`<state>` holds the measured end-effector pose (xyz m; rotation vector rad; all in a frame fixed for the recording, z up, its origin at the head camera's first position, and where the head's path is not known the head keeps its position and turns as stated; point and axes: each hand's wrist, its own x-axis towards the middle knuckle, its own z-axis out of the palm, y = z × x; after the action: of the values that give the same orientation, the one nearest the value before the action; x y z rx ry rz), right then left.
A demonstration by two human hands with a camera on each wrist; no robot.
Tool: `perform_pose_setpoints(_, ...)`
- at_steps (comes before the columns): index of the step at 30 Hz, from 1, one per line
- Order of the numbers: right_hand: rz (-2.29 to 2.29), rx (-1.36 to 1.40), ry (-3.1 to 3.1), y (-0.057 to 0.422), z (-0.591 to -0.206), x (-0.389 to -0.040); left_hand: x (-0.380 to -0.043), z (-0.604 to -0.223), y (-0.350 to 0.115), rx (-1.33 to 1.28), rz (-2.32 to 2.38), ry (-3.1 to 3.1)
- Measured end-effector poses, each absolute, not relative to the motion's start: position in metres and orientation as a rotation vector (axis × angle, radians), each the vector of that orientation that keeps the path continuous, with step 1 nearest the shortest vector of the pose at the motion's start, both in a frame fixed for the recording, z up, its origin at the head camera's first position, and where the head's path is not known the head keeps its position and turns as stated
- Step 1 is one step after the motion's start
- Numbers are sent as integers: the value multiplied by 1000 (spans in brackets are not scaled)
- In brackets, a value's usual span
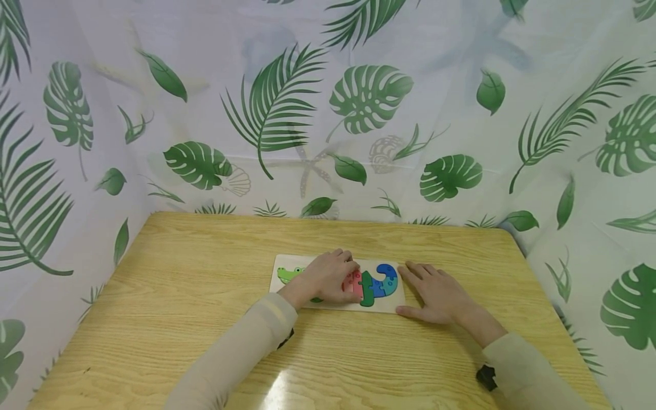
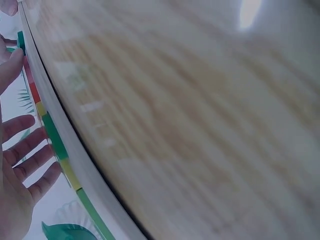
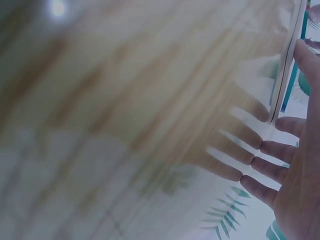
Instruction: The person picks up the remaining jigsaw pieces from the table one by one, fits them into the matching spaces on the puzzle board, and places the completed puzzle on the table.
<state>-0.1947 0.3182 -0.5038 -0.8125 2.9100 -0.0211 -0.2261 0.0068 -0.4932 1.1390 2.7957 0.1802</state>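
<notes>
A pale wooden puzzle board point(image 1: 369, 265) lies on the table with a crocodile made of coloured pieces. The green head point(image 1: 289, 274) shows at its left end, and the blue curled tail point(image 1: 392, 279) at its right. Over the middle of the board lies my left hand point(image 1: 328, 278), covering several pieces. Its fingers reach a pink piece point(image 1: 357, 279) beside a green leg piece point(image 1: 367, 294); in the left wrist view the fingers are spread. My right hand point(image 1: 438, 293) rests at the board's right edge, fingers spread, thumb by the lower corner.
The wooden table point(image 1: 205, 250) extends around the board on all sides. Behind and beside it hangs a white cloth point(image 1: 302, 199) printed with green leaves. A dark band point(image 1: 487, 377) sits at the right sleeve.
</notes>
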Motion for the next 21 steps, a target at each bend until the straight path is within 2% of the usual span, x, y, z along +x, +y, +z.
perform_pose_setpoints(21, -64, -795, 2940, 320, -500, -188, -214, -489, -11, 1023, 211, 2803)
